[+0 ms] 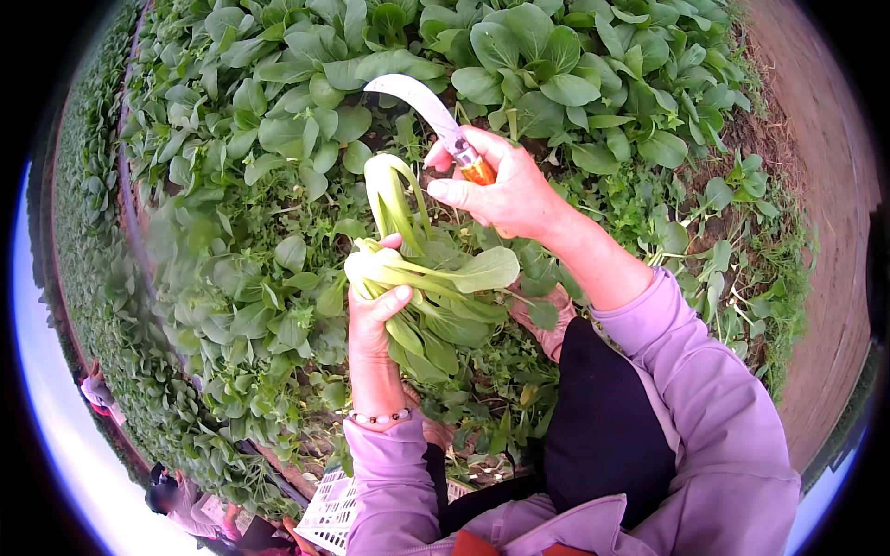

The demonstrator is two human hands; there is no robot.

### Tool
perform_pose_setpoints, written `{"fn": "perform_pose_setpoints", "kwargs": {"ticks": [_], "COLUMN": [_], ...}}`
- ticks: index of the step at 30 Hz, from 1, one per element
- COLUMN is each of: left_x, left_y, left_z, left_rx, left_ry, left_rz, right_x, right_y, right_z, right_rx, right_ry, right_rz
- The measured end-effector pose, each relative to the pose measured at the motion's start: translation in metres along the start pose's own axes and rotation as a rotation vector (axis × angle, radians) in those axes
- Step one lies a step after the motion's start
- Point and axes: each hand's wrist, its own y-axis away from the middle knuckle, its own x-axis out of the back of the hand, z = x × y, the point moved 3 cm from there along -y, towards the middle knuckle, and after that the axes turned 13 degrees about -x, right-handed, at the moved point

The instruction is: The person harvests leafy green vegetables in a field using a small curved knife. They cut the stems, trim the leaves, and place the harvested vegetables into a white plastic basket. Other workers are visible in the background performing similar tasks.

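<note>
My left hand is closed around the base of a head of bok choy, whose pale stem end faces left and whose green leaves spread to the right. Just above it, a bent pale-green outer stalk stands folded over; whether it still joins the head I cannot tell. My right hand grips the orange handle of a small sickle. Its curved metal blade points up and left, apart from the held head and above the folded stalk.
Bok choy plants grow densely ahead, with low weeds among them. A dirt path runs along the right. A white plastic crate stands by my left sleeve. Other people are at the lower left.
</note>
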Motion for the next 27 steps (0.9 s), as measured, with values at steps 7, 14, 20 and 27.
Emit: {"fn": "perform_pose_setpoints", "kwargs": {"ticks": [7,14,20,27], "left_x": [0.004,0.001,-0.031,-0.031], "left_y": [-0.002,-0.012,-0.015,0.004], "left_z": [0.006,0.039,0.013,-0.033], "left_rx": [0.112,-0.265,-0.254,-0.071], "left_ry": [-0.061,-0.853,-0.318,0.113], "left_rz": [-0.308,-0.255,-0.284,0.097], "right_x": [-0.004,0.033,-0.008,-0.045], "right_y": [-0.03,0.008,0.025,0.034], "right_z": [-0.001,-0.03,-0.004,0.033], "right_rx": [0.049,0.373,-0.02,0.151], "right_ry": [0.168,0.847,0.224,0.028], "right_rz": [-0.133,0.301,-0.3,0.195]}}
